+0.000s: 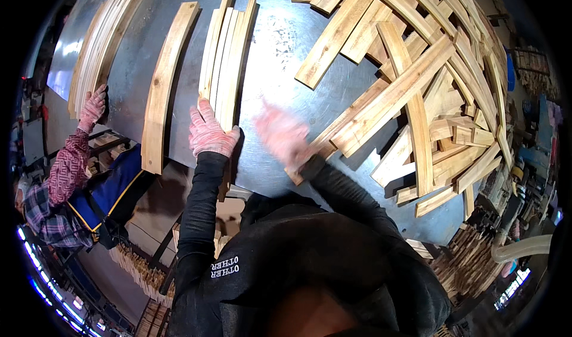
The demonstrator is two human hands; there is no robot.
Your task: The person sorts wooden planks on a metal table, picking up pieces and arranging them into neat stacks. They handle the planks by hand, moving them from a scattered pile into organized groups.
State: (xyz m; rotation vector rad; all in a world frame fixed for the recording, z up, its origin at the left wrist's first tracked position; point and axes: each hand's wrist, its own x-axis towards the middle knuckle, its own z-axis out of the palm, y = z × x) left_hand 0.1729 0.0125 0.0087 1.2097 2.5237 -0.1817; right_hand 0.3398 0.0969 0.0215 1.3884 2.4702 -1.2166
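My left hand, in a pink-stained pale glove, grips the near end of a row of narrow wooden slats. These stand side by side on the metal table, and its thumb lies along their right side. To the right, my right hand, gloved alike, is smeared by motion above the table. Whether its fingers are closed cannot be made out. Closest to it is the near end of a wooden board from the pile, partly hidden by the hand and sleeve.
A heap of crisscrossed wooden boards covers the right of the metal table. Left of my slats lies a curved board, overhanging the near edge. Farther left, a co-worker's gloved hand touches another row of slats.
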